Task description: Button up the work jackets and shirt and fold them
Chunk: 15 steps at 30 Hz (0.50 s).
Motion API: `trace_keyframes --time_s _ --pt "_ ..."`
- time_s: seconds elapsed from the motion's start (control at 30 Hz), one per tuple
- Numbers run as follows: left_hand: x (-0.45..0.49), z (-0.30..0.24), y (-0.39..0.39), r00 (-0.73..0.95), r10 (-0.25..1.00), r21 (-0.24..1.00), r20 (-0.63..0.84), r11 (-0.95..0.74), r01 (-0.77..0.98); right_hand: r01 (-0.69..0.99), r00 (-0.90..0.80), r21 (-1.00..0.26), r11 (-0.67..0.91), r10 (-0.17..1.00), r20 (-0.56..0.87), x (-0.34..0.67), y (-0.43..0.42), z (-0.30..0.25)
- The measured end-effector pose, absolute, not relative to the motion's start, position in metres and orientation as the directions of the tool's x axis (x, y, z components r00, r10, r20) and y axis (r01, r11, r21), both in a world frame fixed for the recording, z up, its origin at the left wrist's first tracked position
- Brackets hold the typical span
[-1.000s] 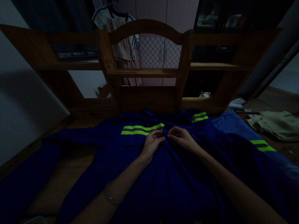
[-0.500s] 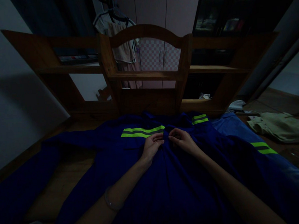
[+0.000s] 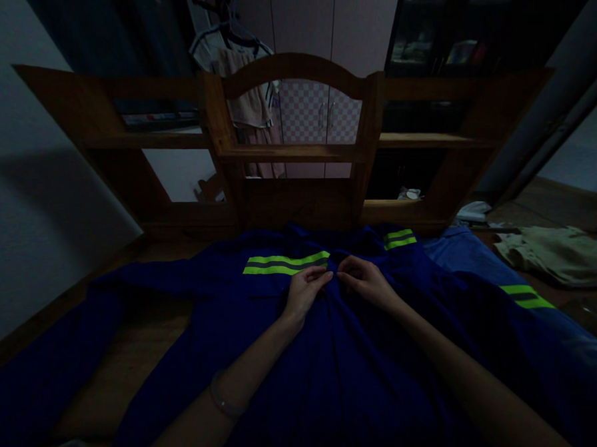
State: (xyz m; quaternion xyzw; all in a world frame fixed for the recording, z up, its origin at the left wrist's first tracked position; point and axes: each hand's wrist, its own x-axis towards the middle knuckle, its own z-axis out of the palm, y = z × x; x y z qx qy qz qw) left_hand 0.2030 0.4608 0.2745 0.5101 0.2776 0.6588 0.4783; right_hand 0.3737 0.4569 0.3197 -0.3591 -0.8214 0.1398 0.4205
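- Across the wooden counter (image 3: 101, 380) lies our blue jacket (image 3: 335, 355), its top toward the back edge, probably spread so we can reach its front.
- Our left hand (image 3: 305, 293) is narrow there, seemingly to steady it.
- Our right hand (image 3: 366, 280) curls narrowly opposite; we cannot tell whether either grips the jacket.

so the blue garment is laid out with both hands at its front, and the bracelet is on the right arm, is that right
No, the bracelet is on the left arm, as the head view shows. The blue garment is laid out, with left hand and right hand at its front.
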Motion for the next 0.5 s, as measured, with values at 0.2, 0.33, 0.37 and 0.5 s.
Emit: trace_keyframes --time_s 0.2,0.33,0.37,0.5 --pt "0.203 0.2762 0.4638 -0.106 0.779 0.768 0.617 -0.627 -0.134 0.506 -0.392 -0.504 0.7 0.707 0.588 0.3723 0.4553 0.3201" --pt "0.2028 0.2769 0.4614 -0.113 0.703 0.706 0.702 -0.708 -0.022 0.523 -0.392 -0.49 0.697 0.707 0.588 0.3713 0.4528 0.3213" --pt "0.2027 0.2766 0.4611 -0.109 0.7 0.703 0.706 -0.711 -0.015 0.527 -0.399 -0.483 0.699 0.705 0.586 0.3713 0.4521 0.3216" --pt "0.2029 0.2745 0.4636 -0.093 0.682 0.686 0.725 -0.727 0.012 0.56 -0.428 -0.44 0.702 0.7 0.572 0.3717 0.4507 0.3213"
